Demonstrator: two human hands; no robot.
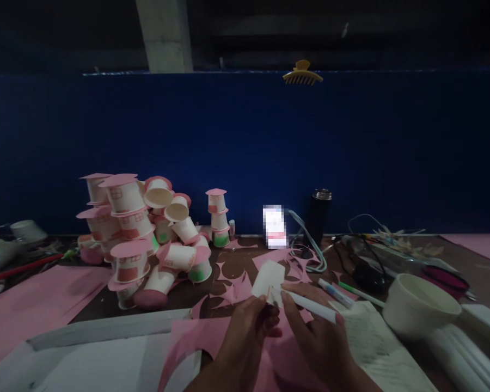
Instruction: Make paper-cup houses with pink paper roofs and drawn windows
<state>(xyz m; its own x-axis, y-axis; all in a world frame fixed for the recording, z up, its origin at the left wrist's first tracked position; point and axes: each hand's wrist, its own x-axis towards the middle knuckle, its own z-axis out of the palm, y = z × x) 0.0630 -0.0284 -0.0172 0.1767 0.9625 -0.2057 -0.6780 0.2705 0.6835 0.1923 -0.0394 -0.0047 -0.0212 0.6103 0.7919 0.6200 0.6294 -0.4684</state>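
My left hand (pixel 245 337) is closed on a small white paper cup (pixel 268 277), held tilted on its side above the table. My right hand (pixel 318 337) is closed on a white pen-like stick (pixel 310 305) whose tip meets the cup's side. Both hands hover over a pink paper sheet (pixel 204 337) with curved cut-outs. What the stick is exactly, a glue stick or a marker, I cannot make out in the dim light.
A pile of paper cups with pink lids (pixel 142 234) sits at the left. Pink scraps (pixel 232 283), a dark flask (pixel 319 215), cables (pixel 310 250), a marker (pixel 335 293), stacked white cups (pixel 424 307) and a white tray (pixel 102 337) surround the hands. A blue partition (pixel 245 147) stands behind.
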